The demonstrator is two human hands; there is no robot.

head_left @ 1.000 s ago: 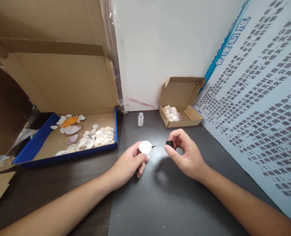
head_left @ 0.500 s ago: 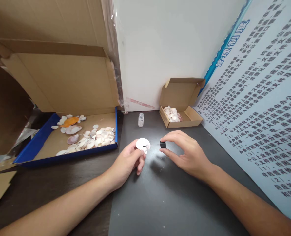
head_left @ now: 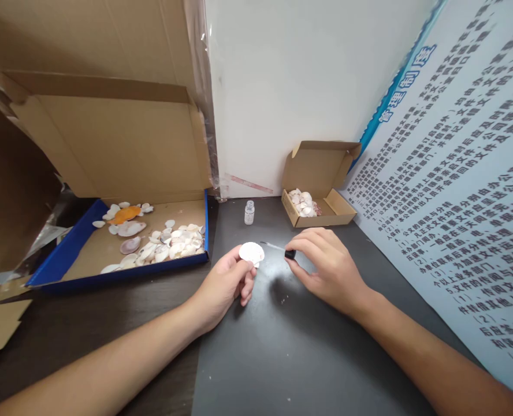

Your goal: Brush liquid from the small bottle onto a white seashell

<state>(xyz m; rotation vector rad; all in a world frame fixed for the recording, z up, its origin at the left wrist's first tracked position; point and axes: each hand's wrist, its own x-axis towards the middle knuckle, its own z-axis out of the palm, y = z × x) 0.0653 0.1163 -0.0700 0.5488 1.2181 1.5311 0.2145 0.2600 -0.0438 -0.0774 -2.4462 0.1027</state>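
My left hand (head_left: 228, 280) is closed on a white scallop-like seashell (head_left: 251, 252), held by its lower edge above the dark mat. Between thumb and fingers of my right hand (head_left: 326, 268) is a brush cap (head_left: 290, 253), black, with a thin clear stem and a dark tip pointing left. The tip is just right of the shell's upper edge, seemingly apart from it. Behind both hands a small clear glass bottle (head_left: 249, 214) with a white label stands upright, its cap off.
On the left, an open blue-edged cardboard box (head_left: 122, 277) holds many shells and an orange shell (head_left: 125, 215). A smaller open carton (head_left: 326, 219) with shells (head_left: 303, 203) stands at the back right. A white panel (head_left: 256, 115) and a printed board (head_left: 464, 202) border the mat.
The brush tip has lifted off the shell's face and moved up and right; my right hand tilts the cap slightly. My left hand keeps the shell nearly in the same place.
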